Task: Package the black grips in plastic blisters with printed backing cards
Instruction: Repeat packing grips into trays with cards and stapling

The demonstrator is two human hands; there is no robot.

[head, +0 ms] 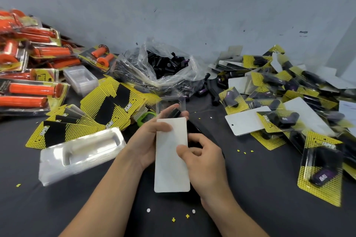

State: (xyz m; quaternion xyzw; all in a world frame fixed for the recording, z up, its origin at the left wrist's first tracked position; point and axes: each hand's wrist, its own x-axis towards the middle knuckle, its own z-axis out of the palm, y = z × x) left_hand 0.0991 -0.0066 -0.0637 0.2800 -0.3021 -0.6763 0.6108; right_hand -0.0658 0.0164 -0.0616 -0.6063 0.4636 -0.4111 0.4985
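A backing card [171, 167] shows its white back to me in the middle of the view, over a clear blister [169, 103] that sticks out at its far end. A black grip [174, 113] lies in that blister, seen just past the card's top edge. My left hand [152, 136] grips the blister and card from the left, thumb across the card. My right hand [202, 158] pinches the card's right edge, thumb on its face. A clear bag of loose black grips [165, 63] lies behind.
Yellow-and-black printed cards [107, 107] fan out at the left beside a stack of empty blisters [81, 152]. Packed orange grips [32, 59] pile up at far left. Finished black-grip packs [285, 106] heap at the right. The table [260, 188] has a dark cloth.
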